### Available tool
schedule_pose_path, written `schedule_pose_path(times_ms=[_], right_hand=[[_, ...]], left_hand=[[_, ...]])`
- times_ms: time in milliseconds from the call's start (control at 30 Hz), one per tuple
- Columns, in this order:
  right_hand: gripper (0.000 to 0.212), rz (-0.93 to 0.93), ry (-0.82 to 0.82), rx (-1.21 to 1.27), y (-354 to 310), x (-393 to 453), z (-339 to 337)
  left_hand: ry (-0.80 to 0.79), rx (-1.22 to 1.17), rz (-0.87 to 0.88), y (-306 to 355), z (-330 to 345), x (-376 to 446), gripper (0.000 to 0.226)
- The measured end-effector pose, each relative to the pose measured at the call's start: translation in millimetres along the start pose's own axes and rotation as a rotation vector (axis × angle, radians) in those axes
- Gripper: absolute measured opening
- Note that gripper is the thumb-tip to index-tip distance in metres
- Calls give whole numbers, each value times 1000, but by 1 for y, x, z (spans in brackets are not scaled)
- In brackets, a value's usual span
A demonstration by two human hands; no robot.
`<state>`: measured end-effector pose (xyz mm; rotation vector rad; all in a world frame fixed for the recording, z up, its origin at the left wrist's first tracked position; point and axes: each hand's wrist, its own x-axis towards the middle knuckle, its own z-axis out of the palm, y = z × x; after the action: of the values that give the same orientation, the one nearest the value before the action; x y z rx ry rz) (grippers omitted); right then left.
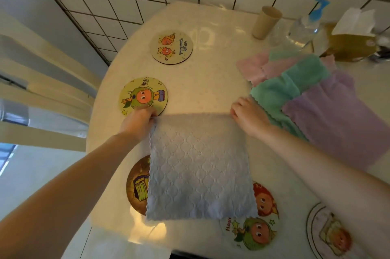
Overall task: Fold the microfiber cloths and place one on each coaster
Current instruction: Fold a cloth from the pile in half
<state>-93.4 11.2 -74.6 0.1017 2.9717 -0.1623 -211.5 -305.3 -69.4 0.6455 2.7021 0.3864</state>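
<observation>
A light blue microfiber cloth (198, 166) lies spread in front of me on the table. My left hand (138, 122) pinches its far left corner and my right hand (249, 115) pinches its far right corner. The cloth partly covers a dark coaster (137, 185) at its left and a cartoon coaster (255, 231) at its near right. Two round coasters lie bare farther away: a green-character coaster (135, 92) and a pale coaster (171, 46). A further coaster (325, 231) shows at the lower right. Unfolded cloths lie heaped at the right: pink (255, 68), teal (282, 90) and lilac (337, 115).
A beige cup (266, 22), a clear bottle with a blue cap (306, 26) and a tissue box (350, 41) stand at the table's far right by the tiled wall. A cream chair back (42, 94) stands left of the table (211, 81).
</observation>
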Motion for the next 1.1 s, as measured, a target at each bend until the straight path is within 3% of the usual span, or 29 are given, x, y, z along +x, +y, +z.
schedule_pose_path(times_ms=[100,200,267,367,500,633,733,833,1100], right_hand=[[16,63,40,78,-7,13,-4],[25,82,18,68,-16,12,-7],[38,42,41,40,-24,-4,-7],[45,-119,47,-4,-38,-47,1],[47,-281,-20,-56,-59,-126,15],[36,-428,-81,-70,-69,-180,28],[47,-394,-133,-89,-76,-203,34],[44,-381,-132,-125,-80,-209,34],[66,-325,-200,-185,-80,-214,32]], left_hand=[[87,10,-28,-6,-2,11,17],[178,132,-18,-2,2,3,37],[217,194,143,6,9,-16,46],[161,200,467,11,28,-56,40],[23,210,663,10,58,-122,34],[-2,151,695,10,79,-169,36],[-5,227,686,4,85,-193,48],[34,260,683,-1,86,-199,44],[68,248,708,-3,84,-202,34]])
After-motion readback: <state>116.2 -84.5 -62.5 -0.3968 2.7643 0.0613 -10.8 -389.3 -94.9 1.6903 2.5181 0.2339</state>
